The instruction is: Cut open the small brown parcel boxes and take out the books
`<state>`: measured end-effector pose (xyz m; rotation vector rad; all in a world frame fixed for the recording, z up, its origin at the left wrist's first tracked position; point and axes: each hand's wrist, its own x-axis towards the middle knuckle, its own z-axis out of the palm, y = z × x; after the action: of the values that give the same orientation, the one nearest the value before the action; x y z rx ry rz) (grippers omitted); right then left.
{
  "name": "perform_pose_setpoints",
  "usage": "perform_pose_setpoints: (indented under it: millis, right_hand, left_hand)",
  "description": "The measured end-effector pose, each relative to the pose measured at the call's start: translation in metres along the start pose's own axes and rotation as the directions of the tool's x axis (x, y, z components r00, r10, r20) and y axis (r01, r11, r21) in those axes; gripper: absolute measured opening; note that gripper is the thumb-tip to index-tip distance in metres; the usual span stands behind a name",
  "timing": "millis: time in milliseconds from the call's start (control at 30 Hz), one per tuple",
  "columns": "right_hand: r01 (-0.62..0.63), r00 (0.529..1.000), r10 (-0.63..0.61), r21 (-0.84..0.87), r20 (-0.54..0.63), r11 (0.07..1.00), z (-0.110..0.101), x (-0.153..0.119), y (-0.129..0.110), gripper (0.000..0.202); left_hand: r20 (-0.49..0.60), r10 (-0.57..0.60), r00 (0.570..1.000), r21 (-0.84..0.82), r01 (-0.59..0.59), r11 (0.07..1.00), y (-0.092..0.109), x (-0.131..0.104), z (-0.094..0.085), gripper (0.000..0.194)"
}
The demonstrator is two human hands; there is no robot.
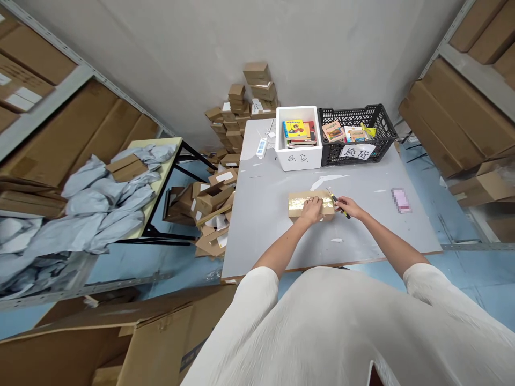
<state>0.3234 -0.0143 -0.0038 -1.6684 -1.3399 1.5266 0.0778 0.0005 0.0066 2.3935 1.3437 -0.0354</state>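
Note:
A small cardboard box (295, 202) with shiny tape along its top lies on the grey table (261, 214). My left hand (313, 209) presses on the top of this box, its fingers bent and holding it down. In my right hand (348, 207) is a yellow and black utility knife (335, 199), gripped by the fingers. Its blade points up and left, over the right end of the box. Whether the blade touches the tape I cannot tell.
At the table's back stand a white bin (298, 161) and a black crate (384, 131), both with books. A power strip (262, 148) lies left of them; a pixelated pink item (401, 200) lies at right. Cardboard boxes (213, 201) heap beside the table; grey parcels (96, 201) cover another table.

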Motion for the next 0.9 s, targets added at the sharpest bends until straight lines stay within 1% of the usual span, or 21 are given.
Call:
perform_pose_setpoints:
  millis: [67, 167, 233, 300, 367, 433, 500, 567, 633, 667, 733, 800, 900]
  right_hand:
    - [-0.012, 1.000, 0.012, -0.094, -0.006, 0.996, -0.011, -0.004, 0.001, 0.034]
    - [0.029, 1.000, -0.029, -0.286, 0.004, 0.958, -0.034, -0.007, 0.000, 0.032]
    - [0.059, 0.998, -0.049, -0.370, 0.035, 0.927, -0.048, -0.008, -0.003, 0.027]
    - [0.103, 0.993, -0.067, -0.462, 0.094, 0.881, -0.059, -0.009, -0.010, 0.027]
    - [0.165, 0.984, -0.089, -0.585, 0.156, 0.794, -0.067, -0.010, -0.019, 0.028]
    - [0.216, 0.975, -0.105, -0.714, 0.197, 0.666, -0.072, -0.008, -0.028, 0.029]
    - [0.237, 0.971, -0.103, -0.813, 0.216, 0.532, -0.074, -0.005, -0.034, 0.032]
    - [0.254, 0.967, -0.095, -0.867, 0.237, 0.428, -0.073, 0.000, -0.038, 0.034]
    - [0.290, 0.957, -0.105, -0.883, 0.271, 0.368, -0.070, 0.007, -0.040, 0.035]
    - [0.308, 0.951, -0.118, -0.881, 0.284, 0.360, -0.068, 0.010, -0.040, 0.034]
    - [0.318, 0.948, -0.145, -0.862, 0.283, 0.395, -0.063, 0.015, -0.040, 0.030]
    - [0.289, 0.957, -0.140, -0.828, 0.253, 0.481, -0.061, 0.018, -0.039, 0.023]
    - [0.210, 0.967, -0.025, -0.739, 0.254, 0.640, -0.062, 0.015, -0.036, 0.018]
  left_hand:
    - [0.010, -0.005, 1.000, 0.008, 0.005, 1.000, 0.002, 0.001, 0.000, 0.057]
    - [0.009, -0.003, 1.000, 0.035, 0.002, 0.999, 0.005, 0.001, 0.003, 0.053]
    - [0.005, -0.004, 1.000, 0.052, 0.004, 0.999, 0.008, 0.002, 0.005, 0.056]
    - [0.001, -0.010, 1.000, 0.058, 0.010, 0.998, 0.010, 0.002, 0.007, 0.062]
    - [-0.003, -0.012, 1.000, 0.056, 0.013, 0.998, 0.010, 0.003, 0.009, 0.066]
    - [-0.005, -0.007, 1.000, 0.052, 0.007, 0.999, 0.010, 0.002, 0.010, 0.067]
    - [-0.006, 0.005, 1.000, 0.049, -0.005, 0.999, 0.009, 0.000, 0.011, 0.066]
    - [-0.003, 0.012, 1.000, 0.050, -0.012, 0.999, 0.008, -0.003, 0.011, 0.067]
    - [0.001, 0.014, 1.000, 0.054, -0.014, 0.998, 0.008, -0.006, 0.011, 0.069]
    - [0.002, 0.014, 1.000, 0.055, -0.014, 0.998, 0.008, -0.007, 0.010, 0.069]
    - [0.004, 0.016, 1.000, 0.052, -0.016, 0.999, 0.008, -0.009, 0.009, 0.069]
    - [0.009, 0.015, 1.000, 0.049, -0.016, 0.999, 0.007, -0.010, 0.007, 0.069]
    - [0.025, 0.008, 1.000, 0.046, -0.009, 0.999, 0.007, -0.012, 0.004, 0.068]
